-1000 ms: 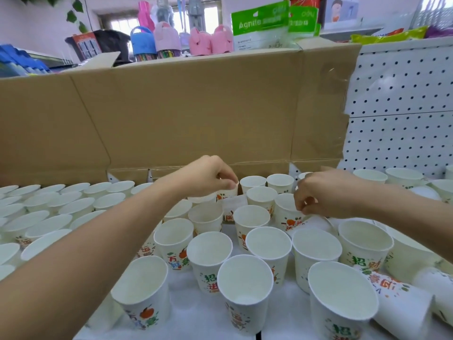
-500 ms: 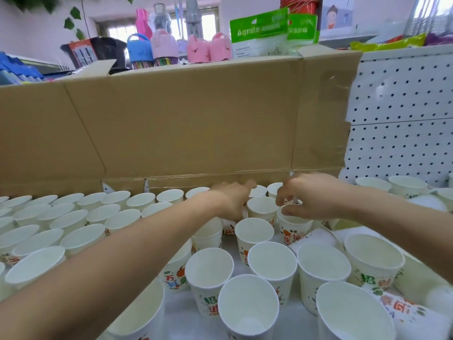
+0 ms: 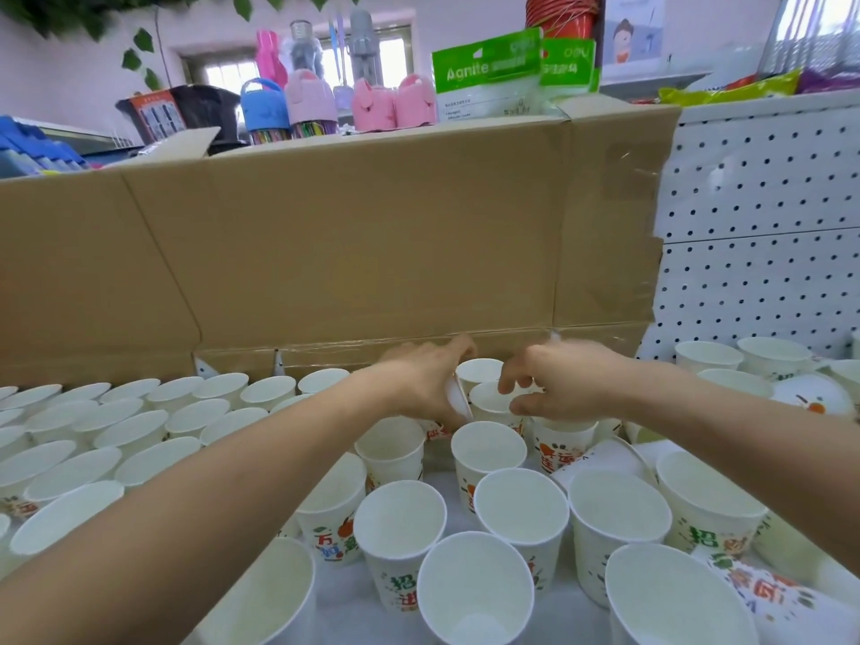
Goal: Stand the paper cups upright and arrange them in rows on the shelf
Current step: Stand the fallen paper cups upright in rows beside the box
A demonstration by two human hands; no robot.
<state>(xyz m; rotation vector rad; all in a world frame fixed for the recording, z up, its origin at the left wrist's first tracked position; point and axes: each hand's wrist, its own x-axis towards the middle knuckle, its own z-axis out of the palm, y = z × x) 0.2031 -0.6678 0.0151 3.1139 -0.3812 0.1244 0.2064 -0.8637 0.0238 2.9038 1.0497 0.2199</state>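
— Where do we have our hands?

— Both far back, low against the box [image 3: 372, 253]. Our left hand [image 3: 426, 384] has its fingers curled round a tilted cup [image 3: 455, 398]; we see only a white sliver of its rim past the fingers.

— And the other?

— Our right hand [image 3: 558, 384] hangs just beside the left one. Its fingers are bent down over the upright cups at the back, with the thumb low. We cannot tell whether it pinches a rim or only touches one, because the palm hides that.

— Where do the cups stand?

— All are on the white shelf [image 3: 346, 598]. On our left the rows [image 3: 139, 425] stand upright, rim beside rim, reaching back to the box. In front of us and under our forearms the loose cups [image 3: 521, 509] are upright too, but scattered and out of line, with green and orange print on their sides.

— Are any down?

— Yes. On the right a lying cup [image 3: 812, 398] shows us its round base with an orange mark, near the pegboard [image 3: 768, 216]. Other cups beside it stand upright. Some at the lower right edge also look tipped, but they are too crowded for us to be sure.
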